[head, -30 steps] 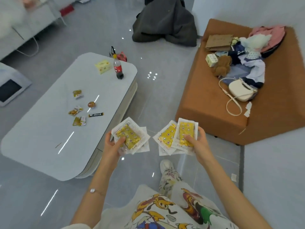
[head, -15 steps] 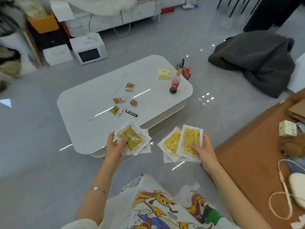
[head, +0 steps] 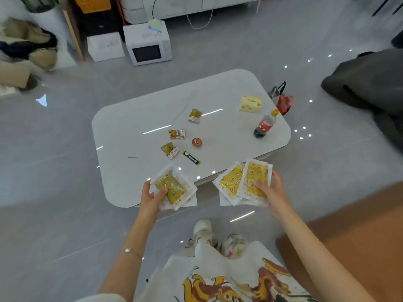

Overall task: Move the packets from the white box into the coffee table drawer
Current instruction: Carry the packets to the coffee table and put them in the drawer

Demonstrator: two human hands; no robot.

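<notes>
Left hand (head: 150, 199) grip pinches a packet stack (head: 172, 186), thumb on top. Right hand (head: 272, 190) grip pinches a fanned stack (head: 246, 182). Both hover at the worktop's (head: 135, 127) near edge, left hand slightly nearer. Drawer not visible.

Nothing here is clear enough for me to read. The packets (head: 255, 179) I hold carry yellow patterned print, its small marks too blurred. The red label on the cola bottle (head: 265, 124), the white lettering on the black stick sachet (head: 191, 158) and the print on the yellow box (head: 250, 103) are all illegible.
</notes>
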